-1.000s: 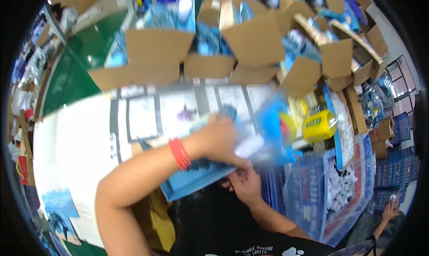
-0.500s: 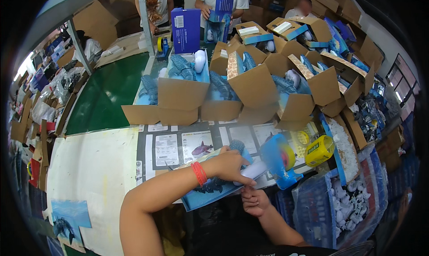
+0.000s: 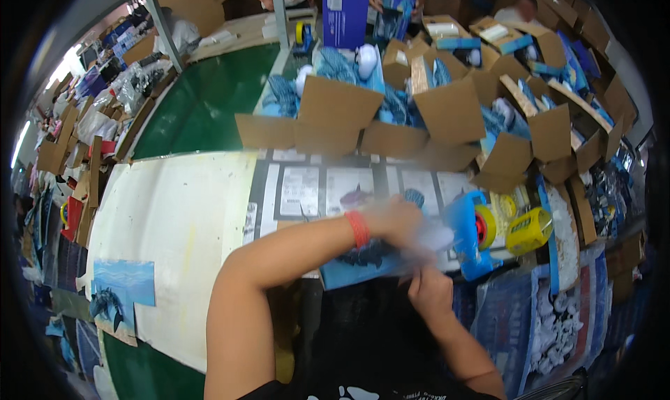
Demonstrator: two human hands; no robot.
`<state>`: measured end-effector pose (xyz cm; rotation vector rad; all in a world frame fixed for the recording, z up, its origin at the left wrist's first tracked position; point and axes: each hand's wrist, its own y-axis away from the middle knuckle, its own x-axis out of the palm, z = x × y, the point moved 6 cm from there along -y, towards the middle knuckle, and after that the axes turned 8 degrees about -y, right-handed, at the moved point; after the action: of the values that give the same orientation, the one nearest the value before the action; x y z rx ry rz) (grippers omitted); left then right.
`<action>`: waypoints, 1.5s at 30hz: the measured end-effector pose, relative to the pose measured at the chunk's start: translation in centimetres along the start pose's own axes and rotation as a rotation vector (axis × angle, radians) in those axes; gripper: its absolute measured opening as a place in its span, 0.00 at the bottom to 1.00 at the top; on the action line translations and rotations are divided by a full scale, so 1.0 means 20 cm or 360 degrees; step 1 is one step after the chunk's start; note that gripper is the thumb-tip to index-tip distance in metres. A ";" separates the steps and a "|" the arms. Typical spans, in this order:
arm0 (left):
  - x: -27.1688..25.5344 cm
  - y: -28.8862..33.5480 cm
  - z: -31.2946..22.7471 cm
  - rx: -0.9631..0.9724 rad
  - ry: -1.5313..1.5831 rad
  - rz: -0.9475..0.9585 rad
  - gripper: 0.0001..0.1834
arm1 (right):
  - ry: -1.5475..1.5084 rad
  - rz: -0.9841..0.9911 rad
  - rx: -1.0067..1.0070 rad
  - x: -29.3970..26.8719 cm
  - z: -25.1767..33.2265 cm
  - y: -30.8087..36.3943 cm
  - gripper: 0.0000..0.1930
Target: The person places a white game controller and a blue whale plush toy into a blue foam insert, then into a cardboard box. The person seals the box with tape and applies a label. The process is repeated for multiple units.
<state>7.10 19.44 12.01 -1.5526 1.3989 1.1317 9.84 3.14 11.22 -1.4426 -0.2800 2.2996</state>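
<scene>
My left hand [image 3: 403, 222], with a red band at its wrist, reaches over a blue printed box [image 3: 342, 274] at the table's front edge; its fingers are smeared by motion. My right hand [image 3: 431, 292] is closed close by, just below the left fingers, and what it pinches, if anything, does not show. A spotted blue toy [image 3: 414, 196] peeks out behind my left hand. Beside that hand lies a blurred white rounded piece [image 3: 440, 238]. Right of it stands a blue tape dispenser [image 3: 474, 253] with a yellow roll.
A yellow canister [image 3: 529, 231] lies right of the dispenser. Open cartons [image 3: 338, 114] with blue toys line the back. A blue printed card [image 3: 125, 281] rests on the white board [image 3: 178, 219] at left. A bin of white pieces [image 3: 558, 327] stands lower right. People work across the table.
The view has shifted, so the table sits higher and further right. My left hand has blurred with motion over the box. My right hand stays closed just below it.
</scene>
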 end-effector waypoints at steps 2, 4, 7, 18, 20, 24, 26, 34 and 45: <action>-0.02 0.00 0.00 0.0019 0.0108 0.0002 0.51 | -0.0090 -0.0024 -0.0091 0.01 -0.02 0.00 0.06; -0.05 0.01 -0.03 0.0070 0.0136 -0.0039 0.50 | -0.0387 0.0068 0.0104 0.01 -0.06 -0.02 0.07; -0.07 0.01 -0.03 0.0058 0.0112 0.0033 0.49 | -0.1558 0.0262 0.1054 0.12 -0.18 0.01 0.07; -0.04 0.03 -0.04 0.0032 0.0118 -0.0009 0.45 | -0.3964 0.0096 0.1712 0.44 -0.19 0.24 0.07; -0.01 -0.02 -0.04 0.0059 0.0141 0.0123 0.45 | -0.4359 0.0099 0.1602 0.44 -0.17 0.22 0.11; 0.00 -0.02 -0.07 -0.0049 0.0093 0.0128 0.48 | -0.4513 0.0245 0.1522 0.42 -0.21 0.22 0.16; 0.02 0.01 -0.07 -0.0144 0.0115 0.0113 0.49 | -0.4363 0.0308 0.1647 0.41 -0.23 0.21 0.17; 0.04 0.03 -0.17 -0.0234 -0.0030 0.0241 0.58 | -0.3007 0.0721 0.1251 0.43 -0.24 0.32 0.32; -0.38 0.46 -1.03 -0.0132 -0.0365 -0.0571 0.48 | -0.2191 0.0572 0.0157 0.03 0.20 0.41 0.39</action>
<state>0.60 1.52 26.23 -1.5956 0.8900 1.1136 4.16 -3.82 9.48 0.3891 -0.2637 3.1488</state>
